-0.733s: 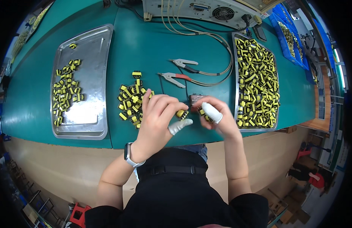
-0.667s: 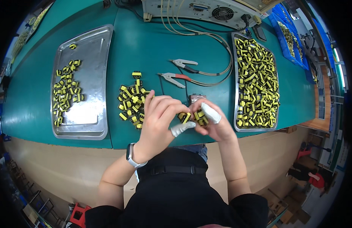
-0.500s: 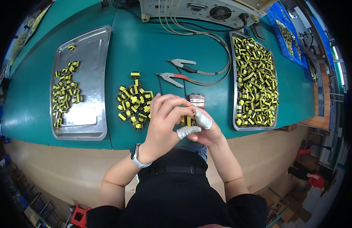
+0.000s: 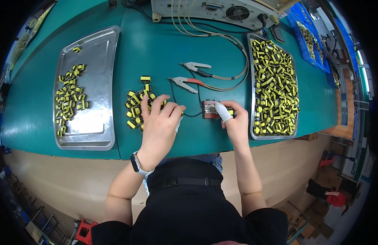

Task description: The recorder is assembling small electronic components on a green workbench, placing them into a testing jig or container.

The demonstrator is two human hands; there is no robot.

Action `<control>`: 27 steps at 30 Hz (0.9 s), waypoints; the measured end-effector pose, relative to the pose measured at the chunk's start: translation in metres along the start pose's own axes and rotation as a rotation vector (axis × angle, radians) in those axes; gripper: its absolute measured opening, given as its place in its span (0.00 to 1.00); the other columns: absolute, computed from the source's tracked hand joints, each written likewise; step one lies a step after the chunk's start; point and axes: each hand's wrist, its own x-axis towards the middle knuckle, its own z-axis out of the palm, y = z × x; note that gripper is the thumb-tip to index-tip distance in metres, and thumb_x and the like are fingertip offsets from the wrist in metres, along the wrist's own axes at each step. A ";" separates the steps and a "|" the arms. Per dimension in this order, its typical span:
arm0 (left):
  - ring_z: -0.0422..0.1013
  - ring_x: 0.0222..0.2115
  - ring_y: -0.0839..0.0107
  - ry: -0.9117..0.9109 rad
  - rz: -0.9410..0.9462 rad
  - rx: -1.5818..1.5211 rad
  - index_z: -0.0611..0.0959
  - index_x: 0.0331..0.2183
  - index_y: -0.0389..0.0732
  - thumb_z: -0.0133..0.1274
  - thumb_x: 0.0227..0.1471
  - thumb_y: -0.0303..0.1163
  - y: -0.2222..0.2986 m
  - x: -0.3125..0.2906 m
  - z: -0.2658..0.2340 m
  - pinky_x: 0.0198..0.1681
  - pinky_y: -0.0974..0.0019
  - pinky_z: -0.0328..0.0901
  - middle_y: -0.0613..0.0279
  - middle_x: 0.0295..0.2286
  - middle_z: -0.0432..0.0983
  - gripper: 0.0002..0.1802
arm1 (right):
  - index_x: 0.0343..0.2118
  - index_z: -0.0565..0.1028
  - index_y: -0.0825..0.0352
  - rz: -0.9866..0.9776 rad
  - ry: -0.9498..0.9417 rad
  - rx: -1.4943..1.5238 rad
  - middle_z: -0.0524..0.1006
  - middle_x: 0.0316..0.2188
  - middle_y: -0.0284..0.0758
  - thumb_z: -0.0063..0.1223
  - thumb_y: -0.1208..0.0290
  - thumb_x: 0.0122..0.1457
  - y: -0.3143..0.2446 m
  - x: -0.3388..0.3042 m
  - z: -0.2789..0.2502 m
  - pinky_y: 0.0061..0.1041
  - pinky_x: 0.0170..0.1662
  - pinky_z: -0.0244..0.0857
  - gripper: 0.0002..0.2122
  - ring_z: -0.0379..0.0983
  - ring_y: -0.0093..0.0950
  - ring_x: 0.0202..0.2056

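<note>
My right hand (image 4: 235, 121), a white finger cot on its thumb, pinches a small yellow-and-black transformer (image 4: 230, 112). It holds this against the right side of a small reddish-brown block with metal strips (image 4: 210, 109), to which thin black leads run. My left hand (image 4: 161, 125) reaches over the right edge of a loose pile of similar transformers (image 4: 134, 110), fingers spread and bent. A white cot shows at its thumb, and the hand hides part of the pile. Beyond the block lie two clip leads, one with a red handle (image 4: 185, 83) and one with a black handle (image 4: 196, 67).
At left, a metal tray (image 4: 101, 81) holds a scattering of transformers; at right, another metal tray (image 4: 252, 87) is filled with them. A white instrument (image 4: 189, 12) with cables stands at the back. Blue bins (image 4: 319, 61) sit at far right, and a person in red (image 4: 336, 199) is behind.
My hands, together over the block before, have parted. The left moved left to the pile; the right moved right and forward, bringing a transformer to the block.
</note>
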 end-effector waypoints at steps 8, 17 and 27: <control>0.64 0.57 0.54 -0.031 0.047 -0.076 0.84 0.40 0.48 0.62 0.44 0.23 0.003 0.001 -0.007 0.66 0.36 0.50 0.61 0.51 0.72 0.18 | 0.35 0.81 0.72 -0.013 0.141 0.005 0.75 0.20 0.28 0.67 0.64 0.61 0.000 -0.003 0.008 0.20 0.19 0.56 0.13 0.66 0.15 0.16; 0.64 0.59 0.49 -0.041 -0.019 0.002 0.84 0.41 0.48 0.68 0.45 0.31 -0.005 0.003 -0.014 0.67 0.34 0.48 0.57 0.59 0.66 0.17 | 0.40 0.80 0.71 -0.362 0.418 -0.188 0.78 0.32 0.32 0.62 0.70 0.62 0.016 -0.009 -0.024 0.22 0.32 0.65 0.09 0.73 0.21 0.30; 0.69 0.47 0.57 -0.061 0.249 -0.182 0.83 0.41 0.44 0.57 0.43 0.17 -0.001 -0.001 -0.010 0.62 0.41 0.60 0.62 0.40 0.74 0.20 | 0.47 0.77 0.68 -0.498 0.908 -0.868 0.74 0.50 0.40 0.60 0.73 0.61 0.040 -0.016 -0.064 0.43 0.63 0.54 0.12 0.62 0.43 0.58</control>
